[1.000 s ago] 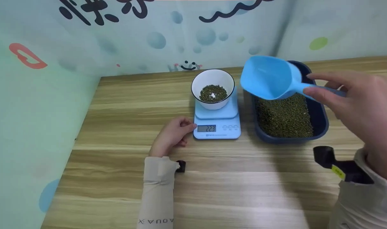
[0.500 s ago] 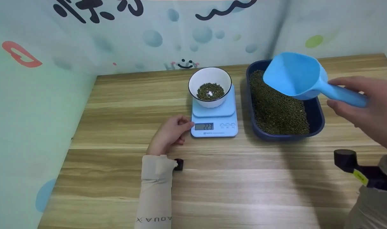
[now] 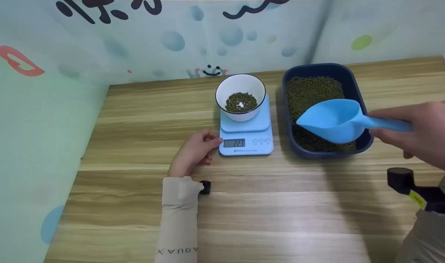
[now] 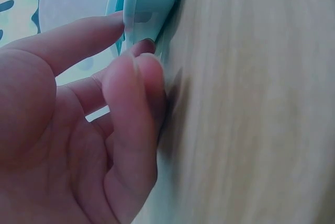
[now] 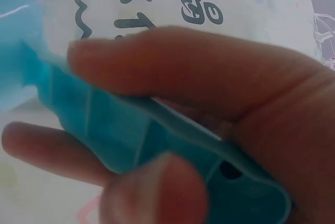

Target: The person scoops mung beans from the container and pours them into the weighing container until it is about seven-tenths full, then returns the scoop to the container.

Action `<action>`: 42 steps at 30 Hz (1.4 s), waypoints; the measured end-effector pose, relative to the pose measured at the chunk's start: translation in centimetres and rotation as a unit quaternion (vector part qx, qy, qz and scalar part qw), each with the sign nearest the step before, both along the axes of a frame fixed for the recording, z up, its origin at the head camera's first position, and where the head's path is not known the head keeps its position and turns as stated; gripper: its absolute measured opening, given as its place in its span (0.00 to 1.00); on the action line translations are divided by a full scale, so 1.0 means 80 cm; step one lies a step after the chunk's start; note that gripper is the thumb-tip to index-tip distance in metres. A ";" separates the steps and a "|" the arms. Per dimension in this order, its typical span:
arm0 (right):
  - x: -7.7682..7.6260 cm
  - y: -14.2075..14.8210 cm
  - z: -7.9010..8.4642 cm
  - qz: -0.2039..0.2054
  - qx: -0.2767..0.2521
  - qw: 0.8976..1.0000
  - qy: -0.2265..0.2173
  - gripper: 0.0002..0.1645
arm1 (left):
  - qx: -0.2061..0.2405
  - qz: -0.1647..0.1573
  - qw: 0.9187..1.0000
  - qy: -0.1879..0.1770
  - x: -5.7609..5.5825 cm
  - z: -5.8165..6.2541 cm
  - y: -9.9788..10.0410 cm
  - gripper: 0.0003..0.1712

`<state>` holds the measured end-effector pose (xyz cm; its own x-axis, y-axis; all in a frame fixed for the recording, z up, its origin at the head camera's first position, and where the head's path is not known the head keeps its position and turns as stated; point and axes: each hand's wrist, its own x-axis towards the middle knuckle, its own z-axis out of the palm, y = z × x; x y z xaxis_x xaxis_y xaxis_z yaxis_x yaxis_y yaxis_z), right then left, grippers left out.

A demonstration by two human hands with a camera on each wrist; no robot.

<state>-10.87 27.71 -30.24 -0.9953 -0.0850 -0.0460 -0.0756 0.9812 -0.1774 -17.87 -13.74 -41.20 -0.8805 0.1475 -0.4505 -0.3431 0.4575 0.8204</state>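
Note:
My right hand grips the handle of a light blue scoop; the scoop hangs low over the near end of a dark blue tray filled with green mung beans. The right wrist view shows my fingers and thumb wrapped round the scoop handle. A white bowl with a few beans sits on a light blue kitchen scale whose display reads 223. My left hand rests on the wooden table, its loosely curled fingertips touching the left edge of the scale.
The wooden table is walled by pale blue patterned panels at the back and left. A black wrist camera mount sticks out near my right sleeve. Bare table lies in front of the scale and tray.
My right hand has swung the scoop from beside the bowl rightward and down, levelling it low over the near end of the tray. The left hand has stayed at the scale.

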 end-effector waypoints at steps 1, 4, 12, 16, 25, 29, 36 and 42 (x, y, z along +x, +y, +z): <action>-0.001 -0.001 0.001 0.002 0.007 1.000 -0.002 0.30 | 0.000 0.001 1.000 -0.001 0.000 0.000 0.000 0.13; -0.003 -0.003 0.003 0.005 0.013 1.000 -0.006 0.29 | -0.002 0.001 1.000 -0.001 0.001 0.000 0.000 0.13; -0.020 -0.024 0.005 0.019 -0.014 0.999 -0.042 0.29 | -0.006 -0.004 1.000 0.004 0.002 0.001 -0.001 0.13; -0.030 -0.037 0.009 0.021 -0.032 0.996 -0.081 0.29 | -0.007 -0.001 1.000 0.001 0.001 0.001 0.000 0.13; -0.039 -0.050 0.007 0.030 -0.046 0.998 -0.045 0.27 | -0.012 0.005 1.000 -0.003 0.001 0.003 0.002 0.13; -0.042 -0.053 0.004 0.033 -0.049 0.997 -0.041 0.27 | -0.015 0.003 1.000 -0.003 0.001 0.002 0.001 0.13; -0.049 -0.058 -0.003 0.037 -0.042 0.998 -0.036 0.29 | -0.023 -0.002 1.000 -0.004 0.000 0.001 0.001 0.14; -0.058 -0.064 -0.010 0.051 -0.019 0.997 -0.049 0.28 | -0.029 -0.003 1.000 -0.005 0.000 0.003 0.001 0.15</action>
<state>-15.53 22.61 -31.06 -0.9722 -0.1893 -0.1381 -0.1551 0.9616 -0.2263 -17.86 -13.70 -40.97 -0.8748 0.1265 -0.4677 -0.3483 0.5068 0.7886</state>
